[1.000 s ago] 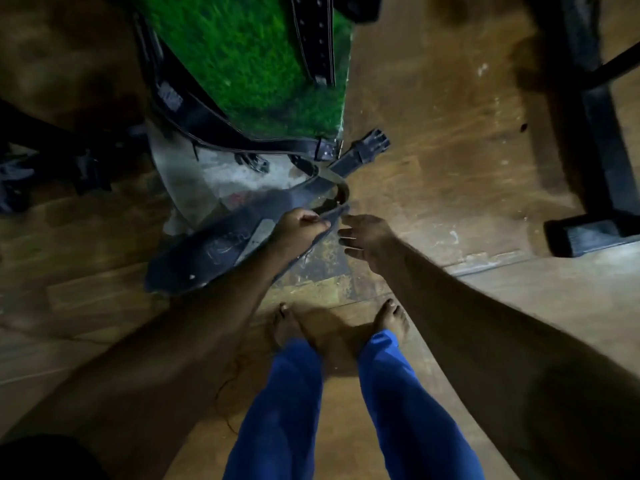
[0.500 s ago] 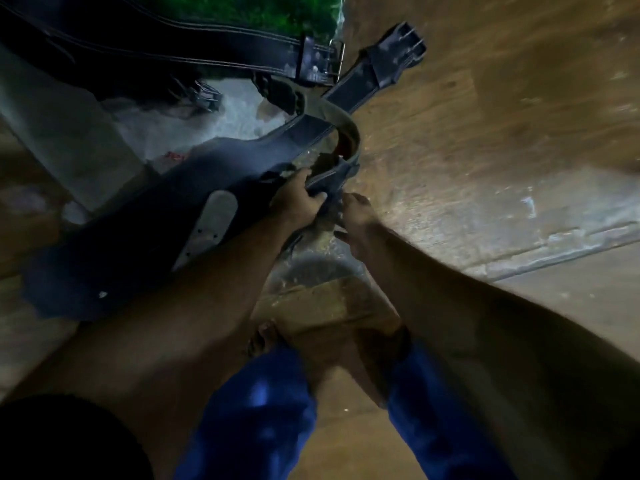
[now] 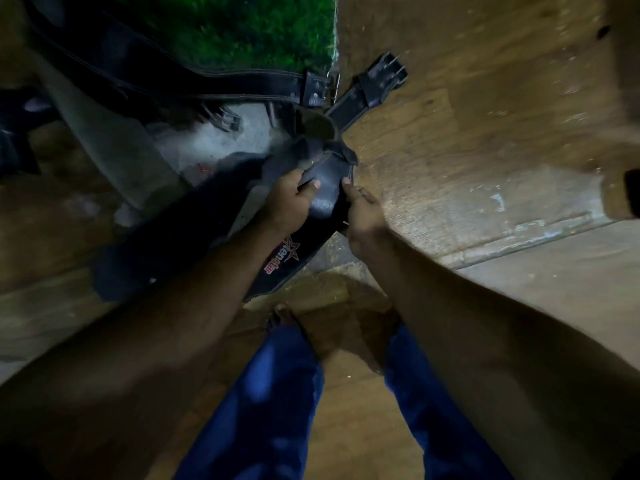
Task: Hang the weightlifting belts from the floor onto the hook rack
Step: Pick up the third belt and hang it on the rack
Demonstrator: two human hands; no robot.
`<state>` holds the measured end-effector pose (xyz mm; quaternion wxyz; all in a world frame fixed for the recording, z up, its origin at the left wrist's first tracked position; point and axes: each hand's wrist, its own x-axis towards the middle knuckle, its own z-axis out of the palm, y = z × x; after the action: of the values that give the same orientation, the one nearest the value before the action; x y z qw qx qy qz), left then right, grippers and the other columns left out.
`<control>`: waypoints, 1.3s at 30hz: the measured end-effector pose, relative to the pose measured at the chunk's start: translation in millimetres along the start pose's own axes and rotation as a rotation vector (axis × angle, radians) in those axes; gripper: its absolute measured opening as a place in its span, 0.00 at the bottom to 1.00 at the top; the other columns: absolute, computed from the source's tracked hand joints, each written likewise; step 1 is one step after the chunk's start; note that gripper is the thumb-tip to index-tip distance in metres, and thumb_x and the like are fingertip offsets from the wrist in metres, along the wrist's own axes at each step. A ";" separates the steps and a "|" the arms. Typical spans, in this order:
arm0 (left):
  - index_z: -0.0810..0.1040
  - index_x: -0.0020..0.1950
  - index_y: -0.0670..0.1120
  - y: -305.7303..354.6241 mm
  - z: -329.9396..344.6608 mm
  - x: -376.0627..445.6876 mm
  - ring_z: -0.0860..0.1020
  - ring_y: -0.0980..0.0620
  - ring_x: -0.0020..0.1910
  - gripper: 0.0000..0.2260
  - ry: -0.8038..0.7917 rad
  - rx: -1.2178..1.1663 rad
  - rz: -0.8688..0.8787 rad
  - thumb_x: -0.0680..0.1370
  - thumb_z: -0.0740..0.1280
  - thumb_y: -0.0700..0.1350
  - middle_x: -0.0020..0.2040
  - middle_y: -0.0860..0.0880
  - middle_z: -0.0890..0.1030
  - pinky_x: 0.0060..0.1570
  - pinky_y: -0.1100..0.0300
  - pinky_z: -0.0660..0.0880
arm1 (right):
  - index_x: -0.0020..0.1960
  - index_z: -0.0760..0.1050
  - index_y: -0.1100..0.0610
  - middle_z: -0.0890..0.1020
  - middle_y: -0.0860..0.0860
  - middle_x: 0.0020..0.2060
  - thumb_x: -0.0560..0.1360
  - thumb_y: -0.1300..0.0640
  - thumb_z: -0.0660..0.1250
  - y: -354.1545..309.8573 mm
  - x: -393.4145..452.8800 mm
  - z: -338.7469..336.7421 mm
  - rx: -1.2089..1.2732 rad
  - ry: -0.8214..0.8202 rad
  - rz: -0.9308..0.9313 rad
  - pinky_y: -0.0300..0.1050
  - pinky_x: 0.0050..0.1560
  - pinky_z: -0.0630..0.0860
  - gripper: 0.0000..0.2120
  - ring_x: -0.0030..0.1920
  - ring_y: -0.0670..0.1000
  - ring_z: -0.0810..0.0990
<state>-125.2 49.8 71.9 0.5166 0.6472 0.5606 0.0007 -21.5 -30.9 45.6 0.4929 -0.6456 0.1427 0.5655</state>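
Both hands are on the same belt here, right in the middle of the frame. The left hand point(image 3: 289, 199) has its fingers curled over the near end of the wide black belt point(image 3: 194, 247), thumb pressed on top of the leather. The right hand point(image 3: 363, 211) is just beside it, pinching the belt's edge between thumb and fingers. That belt runs from the hands down toward the lower left, with a red and white star logo point(image 3: 282, 256) showing between the two forearms. It looks partly raised at the hand end, but I can't tell how much of the rest is lying on the wooden floor point(image 3: 467, 150).

A second belt point(image 3: 173, 74), long and dark with pale stitching, stretches across the upper left over a patch of green turf point(image 3: 263, 26), with its buckle end near top centre. A third strap with a metal buckle point(image 3: 377, 83) pokes out toward the upper right of centre, touching the pile.

At the bottom of the frame are blue trousers point(image 3: 270, 393) and bare feet on the floor. It's pretty dim and a bit blurry overall.
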 end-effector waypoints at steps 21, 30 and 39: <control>0.79 0.44 0.48 364.1 -227.9 -280.6 0.83 0.61 0.35 0.07 0.139 -0.602 0.048 0.82 0.66 0.46 0.34 0.56 0.85 0.37 0.63 0.79 | 0.50 0.82 0.67 0.86 0.61 0.47 0.81 0.57 0.66 -282.2 -419.3 55.9 -0.252 -0.342 -0.321 0.47 0.48 0.82 0.12 0.45 0.56 0.86; 0.80 0.51 0.47 426.0 -271.8 -395.4 0.82 0.55 0.43 0.07 0.208 -0.567 0.288 0.83 0.63 0.40 0.43 0.52 0.85 0.46 0.61 0.78 | 0.45 0.79 0.63 0.81 0.62 0.39 0.79 0.53 0.69 -356.1 -554.3 82.0 -0.320 -0.463 -0.503 0.48 0.38 0.77 0.12 0.36 0.57 0.80; 0.78 0.66 0.39 477.0 -361.6 -460.8 0.83 0.40 0.58 0.25 0.329 -0.910 0.145 0.80 0.64 0.58 0.61 0.37 0.83 0.58 0.44 0.80 | 0.32 0.68 0.54 0.72 0.46 0.20 0.78 0.61 0.71 -399.8 -658.4 114.4 -0.610 -0.794 -0.688 0.34 0.22 0.65 0.19 0.19 0.45 0.68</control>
<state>-160.5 33.9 826.3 0.6502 0.3847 0.5309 0.3838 -2.7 3.9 823.4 0.4558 -0.5067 -0.4375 0.5866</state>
